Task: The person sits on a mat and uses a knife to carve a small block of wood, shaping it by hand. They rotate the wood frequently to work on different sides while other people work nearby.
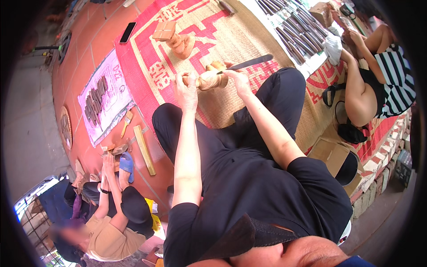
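My left hand (187, 91) is closed around the left end of a pale carved wooden piece (212, 81), held above the mat in front of my knees. My right hand (239, 79) grips a long, dark, flat, file-like tool (254, 62) at the piece's right side. One end of the tool meets the wood, and the other points away to the upper right. My right fingers partly hide where they touch. Beyond my left hand, a carved wooden figure with a square block top (180, 43) stands on the mat.
Red-and-straw mat (213, 111) under me; black phone (128, 33) at its left edge. Farther left, dark tools (95, 100) on a pink sheet, a brush (127, 123) and a wooden strip (144, 150). Many chisels (298, 33) lie upper right. People sit on both sides.
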`<state>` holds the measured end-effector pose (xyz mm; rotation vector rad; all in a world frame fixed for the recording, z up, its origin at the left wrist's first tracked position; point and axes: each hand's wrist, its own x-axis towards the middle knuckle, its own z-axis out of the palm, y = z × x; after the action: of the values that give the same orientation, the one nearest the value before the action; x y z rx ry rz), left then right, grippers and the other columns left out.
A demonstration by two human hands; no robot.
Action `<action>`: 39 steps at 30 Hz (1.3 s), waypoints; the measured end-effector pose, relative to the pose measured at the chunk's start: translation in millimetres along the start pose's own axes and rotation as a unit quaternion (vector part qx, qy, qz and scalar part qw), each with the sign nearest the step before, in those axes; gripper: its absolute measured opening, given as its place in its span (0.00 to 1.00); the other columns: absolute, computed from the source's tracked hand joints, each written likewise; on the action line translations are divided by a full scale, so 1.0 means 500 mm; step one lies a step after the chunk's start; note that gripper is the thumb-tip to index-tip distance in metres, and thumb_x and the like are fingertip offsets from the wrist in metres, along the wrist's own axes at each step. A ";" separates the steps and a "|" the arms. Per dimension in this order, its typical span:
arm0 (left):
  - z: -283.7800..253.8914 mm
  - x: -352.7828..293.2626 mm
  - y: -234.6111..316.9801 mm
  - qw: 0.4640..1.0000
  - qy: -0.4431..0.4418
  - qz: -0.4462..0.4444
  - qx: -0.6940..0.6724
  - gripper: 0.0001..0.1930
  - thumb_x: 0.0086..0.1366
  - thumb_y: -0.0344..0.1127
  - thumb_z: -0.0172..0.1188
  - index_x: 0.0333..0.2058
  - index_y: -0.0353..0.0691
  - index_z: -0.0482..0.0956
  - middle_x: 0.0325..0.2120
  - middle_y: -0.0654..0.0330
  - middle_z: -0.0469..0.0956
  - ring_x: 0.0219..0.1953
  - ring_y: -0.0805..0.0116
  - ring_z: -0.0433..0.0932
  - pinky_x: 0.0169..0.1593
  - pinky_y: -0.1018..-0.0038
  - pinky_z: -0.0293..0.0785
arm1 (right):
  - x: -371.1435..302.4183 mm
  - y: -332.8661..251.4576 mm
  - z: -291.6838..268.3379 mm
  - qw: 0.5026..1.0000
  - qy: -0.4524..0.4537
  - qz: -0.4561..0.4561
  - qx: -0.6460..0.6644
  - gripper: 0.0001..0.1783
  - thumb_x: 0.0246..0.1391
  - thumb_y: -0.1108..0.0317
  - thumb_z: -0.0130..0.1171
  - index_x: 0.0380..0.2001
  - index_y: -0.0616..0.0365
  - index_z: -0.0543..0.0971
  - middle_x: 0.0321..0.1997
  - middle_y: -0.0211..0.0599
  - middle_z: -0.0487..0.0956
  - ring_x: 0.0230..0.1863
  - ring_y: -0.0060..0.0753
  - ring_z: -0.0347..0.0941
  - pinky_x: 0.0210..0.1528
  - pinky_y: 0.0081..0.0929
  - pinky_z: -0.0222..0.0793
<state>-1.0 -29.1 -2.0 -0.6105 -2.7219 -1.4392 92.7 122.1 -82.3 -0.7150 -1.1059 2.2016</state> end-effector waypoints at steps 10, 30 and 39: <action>0.001 0.001 -0.005 1.000 0.006 -0.005 -0.005 0.21 0.63 0.53 0.56 0.40 0.40 0.74 0.36 0.51 0.73 0.42 0.55 0.73 0.47 0.62 0.68 | -0.001 0.009 -0.013 0.999 -0.012 0.001 -0.036 0.17 0.43 0.76 0.64 0.41 0.64 0.80 0.47 0.36 0.79 0.46 0.26 0.74 0.53 0.25 0.65; -0.001 -0.002 -0.005 1.000 0.006 -0.009 -0.005 0.22 0.62 0.55 0.56 0.41 0.40 0.74 0.37 0.51 0.73 0.42 0.55 0.73 0.47 0.62 0.68 | 0.008 -0.005 -0.001 1.000 -0.006 0.009 -0.018 0.13 0.45 0.75 0.64 0.37 0.64 0.80 0.39 0.35 0.81 0.41 0.27 0.76 0.50 0.25 0.67; -0.002 0.001 0.004 1.000 0.000 -0.007 0.003 0.21 0.62 0.54 0.57 0.40 0.40 0.74 0.37 0.50 0.73 0.41 0.54 0.73 0.47 0.62 0.68 | 0.000 -0.010 0.006 0.998 -0.022 0.025 -0.055 0.19 0.43 0.73 0.66 0.43 0.64 0.79 0.38 0.35 0.81 0.41 0.27 0.75 0.49 0.24 0.66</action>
<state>-0.9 -28.5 0.3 -0.5909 -2.7349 -1.4338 91.7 123.2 -76.4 -0.7512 -1.2524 2.2225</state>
